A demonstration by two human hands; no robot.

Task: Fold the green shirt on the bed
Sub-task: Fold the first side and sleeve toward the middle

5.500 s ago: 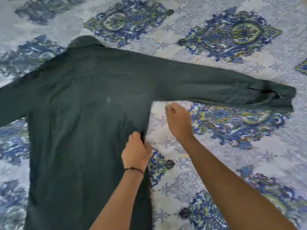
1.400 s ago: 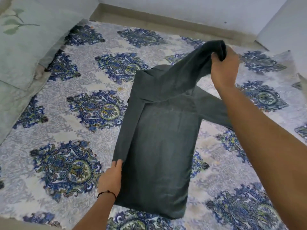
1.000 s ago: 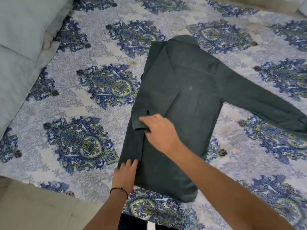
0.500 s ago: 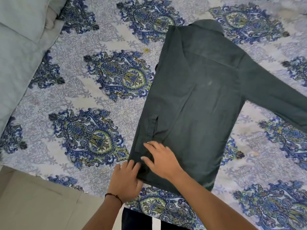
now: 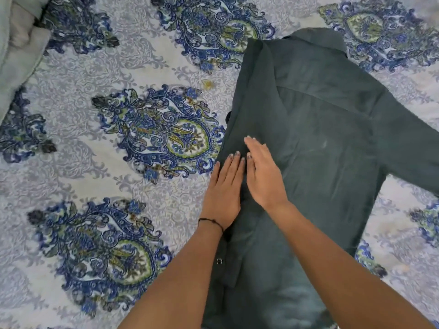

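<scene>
Both hands, left hand [image 5: 223, 188] and right hand [image 5: 264, 179], press flat with straight fingers on the green shirt [image 5: 316, 148] lying on the bed [image 5: 118, 67]; lifting carelessly could let the folded sleeve spring loose.

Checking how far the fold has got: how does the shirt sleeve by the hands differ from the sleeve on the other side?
The folded sleeve lies turned in over the green shirt; the spread sleeve stretches out across the bedsheet. The left hand and right hand rest flat by the folded sleeve; nothing touches the spread sleeve. Both are the same dark green.
</scene>
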